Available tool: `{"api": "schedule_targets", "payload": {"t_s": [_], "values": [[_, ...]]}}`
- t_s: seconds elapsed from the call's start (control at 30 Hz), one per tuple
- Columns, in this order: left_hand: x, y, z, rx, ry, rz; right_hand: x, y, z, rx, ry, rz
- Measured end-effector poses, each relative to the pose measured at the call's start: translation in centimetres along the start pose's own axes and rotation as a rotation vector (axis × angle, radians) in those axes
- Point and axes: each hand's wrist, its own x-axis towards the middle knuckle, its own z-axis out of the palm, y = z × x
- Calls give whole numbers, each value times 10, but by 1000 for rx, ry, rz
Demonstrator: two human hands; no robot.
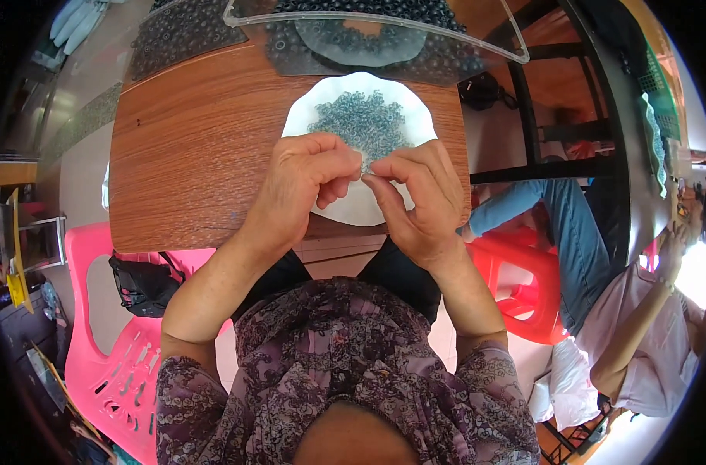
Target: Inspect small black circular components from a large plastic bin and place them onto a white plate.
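Over the near part of a white scalloped plate (300, 116), my two hands meet fingertip to fingertip. A pile of small, clear greyish rings (360, 116) covers the middle of that plate. My left hand (300, 182) is closed in a pinch, thumb against forefinger. Facing it, my right hand (424, 194) pinches too, its thumb and forefinger almost touching the left fingertips. Whatever sits between the fingertips is too small to make out. The plate rests on a brown wooden table (190, 155), close to its right side.
Beyond the plate stands a see-through plastic bin (515, 50) with many dark rings inside. A pink chair (97, 325) holding a black bag (147, 283) is at the left. At the right are a red stool (523, 287), a black frame (531, 101) and another seated person (639, 333).
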Motion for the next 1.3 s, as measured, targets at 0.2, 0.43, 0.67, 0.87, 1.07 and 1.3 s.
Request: {"api": "schedule_targets", "payload": {"t_s": [0.2, 0.43, 0.67, 0.87, 1.07, 1.3], "values": [[1, -1, -1, -114, -17, -91, -3, 4, 2, -12, 0, -30], [5, -13, 1, 513, 176, 301, -3, 13, -12, -129, -42, 85], [24, -22, 2, 1163, 94, 745, -6, 13, -18, -38, -49, 272], [30, -28, -1, 1264, 70, 855, -1, 14, -19, 29, -62, 273], [21, 24, 3, 1078, 100, 1016, 4, 17, -21, 129, -92, 295], [139, 131, -22, 1328, 105, 1137, 14, 30, -20, 212, -93, 281]]}}
